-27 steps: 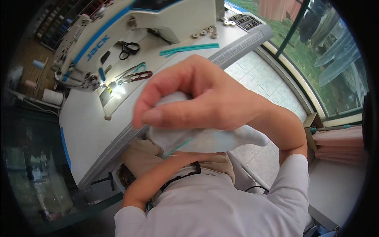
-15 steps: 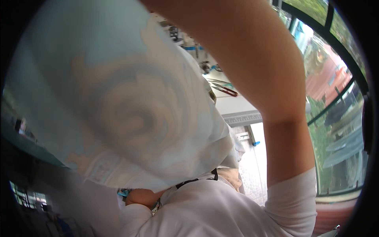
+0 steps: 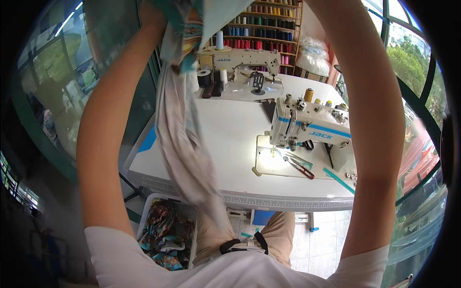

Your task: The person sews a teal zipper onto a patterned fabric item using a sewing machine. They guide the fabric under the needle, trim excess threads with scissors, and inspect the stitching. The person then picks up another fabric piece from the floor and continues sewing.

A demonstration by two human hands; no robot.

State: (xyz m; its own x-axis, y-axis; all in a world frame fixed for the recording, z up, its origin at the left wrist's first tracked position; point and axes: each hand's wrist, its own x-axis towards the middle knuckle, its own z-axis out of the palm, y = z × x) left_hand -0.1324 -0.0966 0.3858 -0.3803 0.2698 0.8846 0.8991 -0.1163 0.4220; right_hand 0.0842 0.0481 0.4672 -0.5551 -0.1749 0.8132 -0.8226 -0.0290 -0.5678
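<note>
Both my arms are raised high. A light blue, beige and teal printed cloth [image 3: 185,139] hangs in a long twisted bundle in front of me, its lower end smeared by motion. My left hand [image 3: 154,18], at the top left, is closed on the gathered upper part of the cloth; its fingers are mostly hidden. From there a pale stretch of the cloth runs up out of the picture. My right forearm passes beyond the top edge, so my right hand is out of sight. The near sewing machine [image 3: 314,127] stands to the right of the hanging cloth.
Red-handled thread snips [image 3: 302,169] lie by the lit needle on the white table [image 3: 225,144]. Behind are a second sewing machine [image 3: 245,60] and a thread rack [image 3: 269,24]. A bin [image 3: 142,223] of patterned fabric stands below left. Windows flank both sides.
The cloth that covered much of the view has lifted and swung up left, narrowing into a hanging bundle. My left arm has risen into view, and the table and machines are uncovered.
</note>
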